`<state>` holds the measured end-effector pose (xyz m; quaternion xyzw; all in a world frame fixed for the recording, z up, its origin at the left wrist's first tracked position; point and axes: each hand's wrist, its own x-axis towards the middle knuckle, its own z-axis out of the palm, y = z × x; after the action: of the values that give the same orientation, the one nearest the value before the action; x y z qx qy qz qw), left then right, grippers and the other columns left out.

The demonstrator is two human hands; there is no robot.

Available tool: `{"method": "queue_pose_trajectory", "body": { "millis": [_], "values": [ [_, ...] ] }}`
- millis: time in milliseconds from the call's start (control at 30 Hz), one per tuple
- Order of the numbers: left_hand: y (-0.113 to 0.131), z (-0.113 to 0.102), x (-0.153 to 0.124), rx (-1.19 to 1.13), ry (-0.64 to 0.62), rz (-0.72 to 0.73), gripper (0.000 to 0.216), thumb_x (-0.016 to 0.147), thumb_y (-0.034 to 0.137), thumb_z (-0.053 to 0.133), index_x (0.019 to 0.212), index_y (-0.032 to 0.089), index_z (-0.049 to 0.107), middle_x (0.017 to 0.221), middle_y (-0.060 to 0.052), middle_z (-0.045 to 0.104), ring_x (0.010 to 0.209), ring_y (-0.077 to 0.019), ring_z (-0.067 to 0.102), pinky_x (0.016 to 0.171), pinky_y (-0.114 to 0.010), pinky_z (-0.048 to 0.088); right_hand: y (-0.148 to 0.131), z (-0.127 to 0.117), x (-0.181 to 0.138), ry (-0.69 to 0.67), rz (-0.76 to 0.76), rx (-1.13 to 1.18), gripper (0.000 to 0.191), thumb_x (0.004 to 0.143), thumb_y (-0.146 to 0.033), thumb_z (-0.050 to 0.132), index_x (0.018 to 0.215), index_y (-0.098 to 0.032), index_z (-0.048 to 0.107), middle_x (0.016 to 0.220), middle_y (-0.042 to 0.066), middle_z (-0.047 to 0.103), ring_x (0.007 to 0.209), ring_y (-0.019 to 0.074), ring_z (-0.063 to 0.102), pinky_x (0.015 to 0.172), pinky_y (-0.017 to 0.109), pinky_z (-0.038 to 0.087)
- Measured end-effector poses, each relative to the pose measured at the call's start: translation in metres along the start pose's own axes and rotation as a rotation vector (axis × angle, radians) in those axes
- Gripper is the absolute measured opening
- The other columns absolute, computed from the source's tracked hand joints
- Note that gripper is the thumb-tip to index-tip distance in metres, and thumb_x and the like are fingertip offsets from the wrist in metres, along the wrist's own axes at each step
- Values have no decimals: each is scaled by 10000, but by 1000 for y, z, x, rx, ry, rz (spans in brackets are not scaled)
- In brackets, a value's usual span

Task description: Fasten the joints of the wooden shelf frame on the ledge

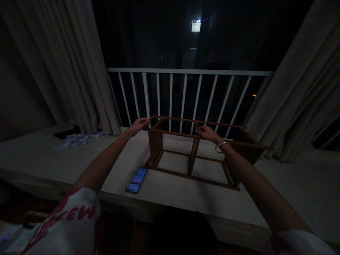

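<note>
A brown wooden shelf frame (193,159) lies on its side on the pale window ledge, its open compartments split by a middle panel. At the frame's upper left corner, my left hand (139,125) is closed with its fingertips on the wood. My right hand (208,134), a bangle on its wrist, is pinched at the upper rail beside the middle panel. Dim light hides whether anything small sits between those fingers. In front of the frame's left end lies a phone with a lit blue screen (136,180), blurred out, a cable running from it.
Behind the ledge (114,173) stands a white railing (186,71) before a dark window. Long curtains (77,63) hang at both sides. Crumpled papers (77,140) and a dark flat item (66,132) lie at the left. A dark rounded shape (183,230) fills the bottom middle.
</note>
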<state>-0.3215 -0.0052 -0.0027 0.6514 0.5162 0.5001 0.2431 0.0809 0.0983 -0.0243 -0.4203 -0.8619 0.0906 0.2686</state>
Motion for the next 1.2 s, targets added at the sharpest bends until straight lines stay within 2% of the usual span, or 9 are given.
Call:
{"method": "queue_pose_trajectory", "body": {
  "millis": [100, 267, 400, 633, 767, 867, 1000, 1100, 1200],
  "values": [
    [-3, -2, -1, 26, -44, 51, 334, 719, 440, 563, 824, 124, 589, 731, -34, 584, 665, -113, 539, 648, -254, 450, 0, -1, 0, 7, 7, -2, 372, 788, -480, 433, 755, -153, 606, 678, 31, 594, 595, 118, 500, 520, 212, 323],
    [-9, 1, 4, 79, 9, 50, 270, 733, 386, 547, 776, 120, 567, 689, -36, 590, 619, -112, 539, 617, -262, 452, -2, -2, 0, 9, 2, 3, 361, 789, -469, 440, 757, -152, 609, 696, 36, 605, 606, 121, 507, 530, 212, 330],
    [-12, 6, 5, 131, 57, 110, 245, 767, 369, 487, 743, 131, 538, 675, -25, 576, 618, -106, 529, 605, -245, 445, -4, -3, 0, -13, 25, 8, 354, 790, -462, 442, 773, -151, 612, 701, 35, 610, 604, 119, 510, 533, 211, 331],
    [-13, 10, 0, 116, 113, 107, 274, 774, 400, 465, 797, 136, 530, 715, -30, 584, 661, -105, 534, 649, -242, 443, -6, -3, -1, -5, 50, -9, 367, 789, -467, 441, 773, -144, 614, 689, 36, 604, 603, 117, 505, 533, 213, 324],
    [-6, 10, 0, 176, 118, 92, 263, 759, 381, 482, 814, 133, 552, 715, -40, 598, 654, -125, 542, 631, -256, 445, -2, -2, 1, -9, 37, -23, 378, 792, -477, 432, 771, -146, 615, 694, 39, 604, 604, 117, 504, 531, 213, 319],
    [8, 8, 1, 388, 91, 61, 236, 744, 336, 496, 856, 150, 589, 728, -42, 614, 697, -162, 563, 643, -267, 439, 3, 0, 3, -5, 29, -32, 377, 794, -478, 429, 770, -150, 614, 702, 39, 606, 606, 116, 504, 534, 213, 317],
    [29, 11, -1, 823, 57, 68, 245, 744, 310, 507, 915, 169, 611, 789, -81, 626, 820, -238, 579, 708, -311, 415, 1, -1, 2, -2, 42, -47, 379, 789, -482, 432, 773, -148, 610, 698, 39, 606, 599, 117, 500, 528, 217, 311],
    [38, 22, -3, 1034, 158, 22, 311, 787, 382, 464, 914, 139, 609, 822, -140, 626, 894, -302, 568, 736, -356, 398, -5, -5, -2, 9, 55, -64, 381, 786, -487, 431, 772, -149, 607, 693, 37, 605, 600, 120, 501, 526, 218, 310],
    [38, 31, -6, 1106, 260, -41, 423, 834, 438, 357, 874, 106, 618, 812, -181, 625, 892, -329, 572, 726, -381, 394, -9, -7, -5, 19, 55, -70, 374, 788, -483, 426, 762, -157, 607, 705, 36, 607, 611, 120, 506, 525, 213, 309]
  ]
}}
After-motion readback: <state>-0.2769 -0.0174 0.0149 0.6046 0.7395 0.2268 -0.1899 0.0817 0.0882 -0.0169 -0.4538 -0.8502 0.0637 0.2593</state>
